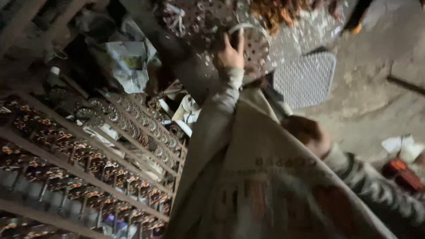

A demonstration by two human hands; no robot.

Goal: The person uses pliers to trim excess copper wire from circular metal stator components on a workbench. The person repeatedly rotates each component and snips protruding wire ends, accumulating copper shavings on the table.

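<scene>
We see motion blur over most of the view. The sack [274, 186] in the near middle is smeared, its print unreadable, and it runs off the bottom edge. The right hand [310, 132] sits behind the sack's edge, blurred; we can't tell its grip. The left hand [229, 53] reaches far, palm side hidden; whether it holds the perforated round disc [256, 46] or only touches it is unclear. The ornate metal racks [88, 163] at left are cut by the left and bottom edges. The red thing [400, 175] at right is blurred, unidentifiable. The orange pile [279, 11] at the far edge is cropped.
</scene>
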